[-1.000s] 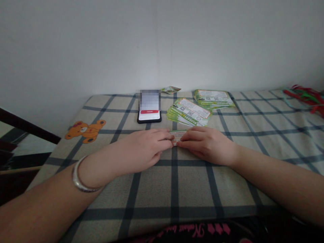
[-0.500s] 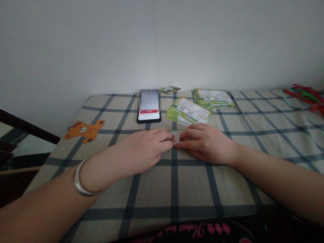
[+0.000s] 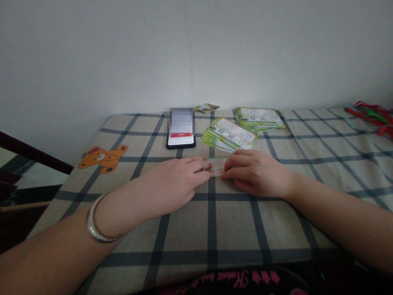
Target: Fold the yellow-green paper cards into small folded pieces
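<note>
A small green-edged paper card [image 3: 217, 166] lies flat on the checked cloth, held between my two hands. My left hand [image 3: 179, 177] presses its fingertips on the card's left end, with a silver bangle [image 3: 95, 224] on the wrist. My right hand [image 3: 255, 173] has its curled fingers on the card's right end. The card's middle shows between them. Just beyond lie a fanned stack of green-and-white printed cards [image 3: 229, 134] and a second, squarer stack [image 3: 259, 118].
A black phone [image 3: 181, 141] with a blurred screen lies on the grey checked cloth [image 3: 211, 229], which has a teddy-bear print [image 3: 102, 159]. A small foil packet [image 3: 206, 108] sits by the wall. Red and green cords [image 3: 372, 116] lie at the far right.
My right hand has moved rightward, away from my left hand, and more of the small card now shows between them. My left hand has barely moved.
</note>
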Action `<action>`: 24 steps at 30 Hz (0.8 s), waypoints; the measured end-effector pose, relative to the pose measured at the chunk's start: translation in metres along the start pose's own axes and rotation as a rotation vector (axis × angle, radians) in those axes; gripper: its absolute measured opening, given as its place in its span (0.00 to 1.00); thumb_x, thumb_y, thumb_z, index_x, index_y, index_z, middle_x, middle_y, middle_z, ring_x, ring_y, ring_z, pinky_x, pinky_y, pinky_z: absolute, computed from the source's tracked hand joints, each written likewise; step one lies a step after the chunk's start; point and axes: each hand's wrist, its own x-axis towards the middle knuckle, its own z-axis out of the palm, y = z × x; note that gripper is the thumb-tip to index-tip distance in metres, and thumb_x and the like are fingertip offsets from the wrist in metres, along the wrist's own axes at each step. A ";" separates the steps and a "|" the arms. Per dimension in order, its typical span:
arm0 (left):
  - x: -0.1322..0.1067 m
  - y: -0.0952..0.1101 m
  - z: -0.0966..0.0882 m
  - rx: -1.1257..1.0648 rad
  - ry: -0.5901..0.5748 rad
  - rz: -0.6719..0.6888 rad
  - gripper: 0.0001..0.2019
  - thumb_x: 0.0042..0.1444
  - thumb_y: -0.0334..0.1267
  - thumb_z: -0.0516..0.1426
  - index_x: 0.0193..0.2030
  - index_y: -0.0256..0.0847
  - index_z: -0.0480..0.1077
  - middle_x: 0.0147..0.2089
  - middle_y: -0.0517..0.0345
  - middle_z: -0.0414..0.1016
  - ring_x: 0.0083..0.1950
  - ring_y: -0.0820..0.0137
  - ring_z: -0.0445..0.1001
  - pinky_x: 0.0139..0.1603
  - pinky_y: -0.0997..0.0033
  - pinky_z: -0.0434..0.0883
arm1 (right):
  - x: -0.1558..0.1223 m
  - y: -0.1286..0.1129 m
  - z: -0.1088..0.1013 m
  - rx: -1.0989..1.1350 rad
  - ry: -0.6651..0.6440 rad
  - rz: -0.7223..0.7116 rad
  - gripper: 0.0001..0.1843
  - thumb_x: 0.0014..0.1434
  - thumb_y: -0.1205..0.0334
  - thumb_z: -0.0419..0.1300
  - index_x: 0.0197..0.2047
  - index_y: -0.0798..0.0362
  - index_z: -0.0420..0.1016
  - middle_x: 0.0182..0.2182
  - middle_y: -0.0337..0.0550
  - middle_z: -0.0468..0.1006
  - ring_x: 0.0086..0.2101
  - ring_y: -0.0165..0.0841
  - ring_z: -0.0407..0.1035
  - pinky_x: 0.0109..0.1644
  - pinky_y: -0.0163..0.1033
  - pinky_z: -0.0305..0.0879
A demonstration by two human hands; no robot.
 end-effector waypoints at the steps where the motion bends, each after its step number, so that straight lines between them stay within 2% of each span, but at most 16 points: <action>1: 0.000 0.000 -0.001 0.003 -0.005 0.006 0.20 0.54 0.26 0.53 0.54 0.38 0.70 0.61 0.48 0.69 0.62 0.60 0.67 0.61 0.58 0.67 | -0.001 0.001 0.000 0.004 -0.006 0.004 0.12 0.60 0.68 0.56 0.45 0.52 0.77 0.40 0.45 0.77 0.42 0.36 0.68 0.47 0.42 0.66; 4: 0.000 0.000 -0.004 -0.014 -0.019 0.012 0.21 0.54 0.25 0.52 0.55 0.39 0.69 0.62 0.51 0.68 0.63 0.61 0.66 0.62 0.58 0.66 | -0.004 0.002 -0.002 0.017 -0.021 0.011 0.12 0.60 0.69 0.55 0.44 0.52 0.78 0.39 0.46 0.77 0.41 0.37 0.68 0.46 0.43 0.66; 8: 0.000 -0.004 -0.005 -0.040 -0.007 0.034 0.19 0.55 0.25 0.52 0.52 0.41 0.72 0.61 0.55 0.70 0.63 0.62 0.67 0.63 0.59 0.65 | -0.007 0.005 -0.005 0.048 -0.056 0.010 0.11 0.59 0.69 0.56 0.42 0.53 0.78 0.39 0.46 0.77 0.42 0.37 0.69 0.46 0.43 0.66; 13: -0.002 -0.010 0.000 -0.030 0.037 0.058 0.19 0.54 0.26 0.53 0.51 0.44 0.73 0.60 0.58 0.72 0.60 0.61 0.68 0.62 0.54 0.65 | -0.011 0.009 -0.010 0.068 -0.085 -0.001 0.10 0.58 0.69 0.57 0.42 0.53 0.77 0.39 0.44 0.77 0.42 0.35 0.70 0.46 0.42 0.66; 16: -0.003 -0.012 0.002 -0.016 0.052 0.061 0.19 0.54 0.26 0.53 0.50 0.45 0.73 0.60 0.56 0.71 0.59 0.59 0.68 0.59 0.53 0.66 | -0.012 0.010 -0.013 0.075 -0.094 0.008 0.10 0.58 0.69 0.57 0.42 0.52 0.77 0.40 0.44 0.77 0.41 0.34 0.70 0.45 0.41 0.66; 20: -0.003 -0.010 -0.001 -0.012 0.040 0.011 0.16 0.54 0.26 0.53 0.46 0.45 0.74 0.56 0.51 0.71 0.54 0.58 0.71 0.52 0.53 0.70 | -0.012 0.010 -0.014 0.092 -0.100 0.018 0.11 0.58 0.70 0.56 0.42 0.52 0.77 0.40 0.44 0.78 0.41 0.35 0.70 0.44 0.42 0.66; 24: -0.003 -0.009 -0.005 -0.028 0.040 0.005 0.15 0.55 0.26 0.53 0.45 0.44 0.74 0.53 0.51 0.72 0.52 0.60 0.71 0.51 0.56 0.70 | -0.012 0.010 -0.014 0.127 -0.094 0.021 0.12 0.57 0.71 0.56 0.42 0.53 0.77 0.40 0.45 0.78 0.41 0.35 0.70 0.45 0.42 0.66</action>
